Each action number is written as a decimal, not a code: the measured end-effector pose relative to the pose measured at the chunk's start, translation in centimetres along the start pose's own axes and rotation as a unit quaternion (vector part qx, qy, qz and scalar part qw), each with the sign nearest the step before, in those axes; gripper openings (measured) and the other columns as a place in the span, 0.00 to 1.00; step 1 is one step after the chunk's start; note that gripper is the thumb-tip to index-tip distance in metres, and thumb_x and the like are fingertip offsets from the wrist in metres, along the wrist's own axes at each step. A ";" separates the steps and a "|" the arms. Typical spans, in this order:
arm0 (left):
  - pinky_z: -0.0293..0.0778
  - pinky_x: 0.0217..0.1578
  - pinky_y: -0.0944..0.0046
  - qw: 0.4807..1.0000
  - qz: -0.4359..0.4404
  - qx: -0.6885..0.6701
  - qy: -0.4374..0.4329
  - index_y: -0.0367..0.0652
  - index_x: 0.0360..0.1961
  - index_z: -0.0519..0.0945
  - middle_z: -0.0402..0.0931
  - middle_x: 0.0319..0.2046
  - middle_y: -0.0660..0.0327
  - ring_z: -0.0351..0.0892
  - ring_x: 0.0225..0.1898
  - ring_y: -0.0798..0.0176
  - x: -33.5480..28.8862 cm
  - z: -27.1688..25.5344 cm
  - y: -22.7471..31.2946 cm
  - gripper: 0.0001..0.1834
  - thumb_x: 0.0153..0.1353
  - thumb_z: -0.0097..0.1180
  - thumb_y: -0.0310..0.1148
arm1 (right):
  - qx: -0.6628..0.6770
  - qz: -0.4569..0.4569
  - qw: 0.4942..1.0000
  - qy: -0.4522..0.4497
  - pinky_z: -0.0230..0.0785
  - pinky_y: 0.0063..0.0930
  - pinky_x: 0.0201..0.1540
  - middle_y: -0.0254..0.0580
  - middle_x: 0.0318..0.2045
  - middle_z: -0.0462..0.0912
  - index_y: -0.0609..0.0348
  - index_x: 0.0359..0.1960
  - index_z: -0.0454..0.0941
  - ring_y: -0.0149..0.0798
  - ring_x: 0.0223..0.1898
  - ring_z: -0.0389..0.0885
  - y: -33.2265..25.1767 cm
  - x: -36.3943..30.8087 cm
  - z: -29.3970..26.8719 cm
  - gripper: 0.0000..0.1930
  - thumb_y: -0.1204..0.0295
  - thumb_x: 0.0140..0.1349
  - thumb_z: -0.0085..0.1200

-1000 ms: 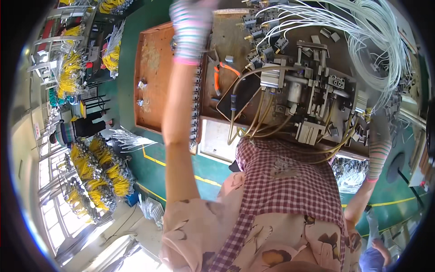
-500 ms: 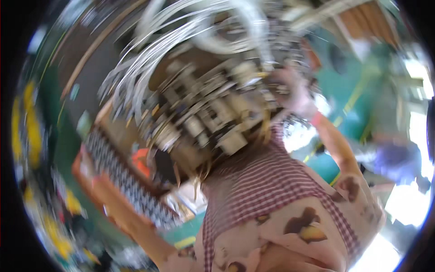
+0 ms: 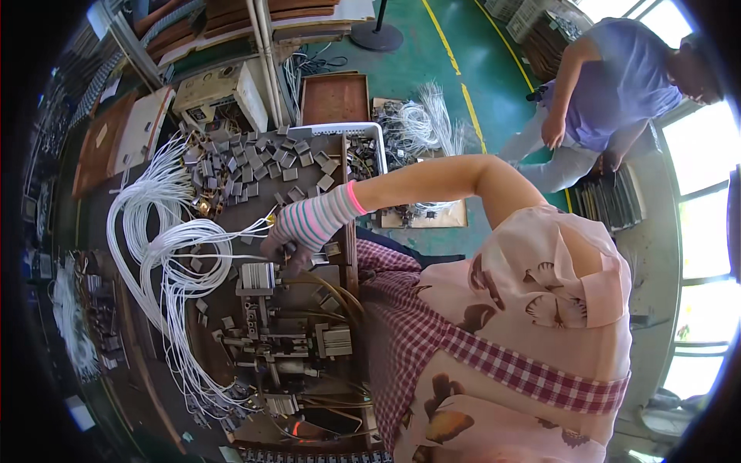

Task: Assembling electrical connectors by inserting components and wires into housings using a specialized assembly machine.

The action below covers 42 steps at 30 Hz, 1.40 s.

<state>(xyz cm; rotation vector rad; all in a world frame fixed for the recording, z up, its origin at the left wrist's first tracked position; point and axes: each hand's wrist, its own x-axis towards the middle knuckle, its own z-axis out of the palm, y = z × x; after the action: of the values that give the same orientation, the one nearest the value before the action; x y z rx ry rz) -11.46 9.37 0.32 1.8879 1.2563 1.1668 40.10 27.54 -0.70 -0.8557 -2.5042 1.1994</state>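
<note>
My right hand (image 3: 301, 228), in a striped knit glove with a pink cuff, is over the workbench beside a metal fixture (image 3: 258, 278). Its fingers are bent together, and a white cable (image 3: 243, 256) runs into them; the fingertips are partly hidden. Close by, other white cables end in small yellowish tips (image 3: 270, 219). A big looped bundle of white cables (image 3: 154, 247) spreads over the bench to the left of the hand. Nearer the lower edge stands a bench machine (image 3: 270, 347) with metal blocks and brown hoses. My left hand is out of view.
Many small grey metal housings (image 3: 247, 162) lie scattered at the back of the bench. Beyond its edge are a white crate (image 3: 378, 143) and more cables (image 3: 417, 127) near the floor. Another person (image 3: 610, 85) stands at the right. A dark flat device (image 3: 332, 420) lies low.
The view has turned and is sharp now after heavy blur. My right arm now reaches across to the bench fixture. My left hand, earlier beside a tray of small parts, has left the view.
</note>
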 end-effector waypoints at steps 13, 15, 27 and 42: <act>0.69 0.53 0.50 0.975 -0.137 0.049 0.168 0.35 0.64 0.67 0.66 0.61 0.45 0.69 0.58 0.45 -0.5 15.4 8.0 0.38 0.58 0.62 0.47 | 0.472 -0.092 0.874 -0.071 0.73 0.25 0.29 0.35 0.29 0.82 0.62 0.47 0.71 0.30 0.30 0.80 -2.9 7.8 10.0 0.21 0.73 0.53 0.66; 0.69 0.53 0.55 0.926 -0.291 -0.135 0.199 0.32 0.64 0.67 0.69 0.60 0.50 0.71 0.55 0.53 -0.1 17.5 5.8 0.37 0.60 0.58 0.47 | 0.343 -0.168 0.924 0.018 0.72 0.29 0.30 0.34 0.28 0.81 0.60 0.43 0.70 0.29 0.29 0.79 -6.2 8.5 9.6 0.22 0.68 0.52 0.69; 0.70 0.54 0.61 0.941 -0.308 -0.114 0.083 0.35 0.65 0.63 0.70 0.56 0.56 0.73 0.55 0.58 4.2 21.9 7.2 0.38 0.52 0.63 0.30 | 0.093 -0.189 0.966 0.150 0.68 0.41 0.55 0.50 0.50 0.73 0.58 0.54 0.71 0.51 0.53 0.73 -5.8 5.2 6.7 0.29 0.64 0.52 0.67; 0.72 0.53 0.58 0.984 -0.090 0.073 0.133 0.43 0.68 0.61 0.73 0.57 0.50 0.75 0.56 0.48 3.4 23.1 4.9 0.51 0.42 0.74 0.39 | 0.036 -0.134 0.989 0.054 0.62 0.37 0.55 0.39 0.45 0.74 0.52 0.45 0.79 0.44 0.50 0.71 -7.1 7.3 7.6 0.24 0.65 0.44 0.73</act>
<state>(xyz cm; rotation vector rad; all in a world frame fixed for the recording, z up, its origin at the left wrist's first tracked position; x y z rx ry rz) 11.77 10.56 -4.75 1.7161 1.6622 1.2895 28.00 23.56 -0.35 -0.5285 -2.3799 1.1152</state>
